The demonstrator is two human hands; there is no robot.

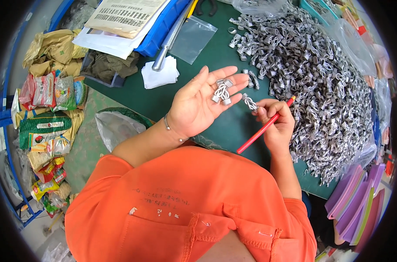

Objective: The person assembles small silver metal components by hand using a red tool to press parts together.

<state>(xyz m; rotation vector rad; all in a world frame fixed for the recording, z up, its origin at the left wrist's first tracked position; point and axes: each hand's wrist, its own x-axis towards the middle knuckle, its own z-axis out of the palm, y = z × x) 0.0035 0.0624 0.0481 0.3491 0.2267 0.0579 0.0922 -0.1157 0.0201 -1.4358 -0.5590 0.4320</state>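
My left hand (193, 105) is palm up with its fingers stretched out. Several small silver braided metal pieces (223, 92) with coiled ends lie across those fingers. Close to the fingertips, my right hand (279, 126) pinches one more silver braided piece (249, 103) between thumb and index finger. A red pencil (256, 139) is also tucked in that hand, slanting across it with its tip toward the pile. Just beyond the left fingertips, a few loose braided pieces (253, 80) rest on the green tabletop (224, 134).
A large heap of braided metal pieces (321, 87) covers the table's right side. At the back left stand a blue tray (161, 28) with papers, a white card stack (160, 73) under a metal tool, and a clear zip bag (193, 39). Purple folders (353, 201) jut out at lower right.
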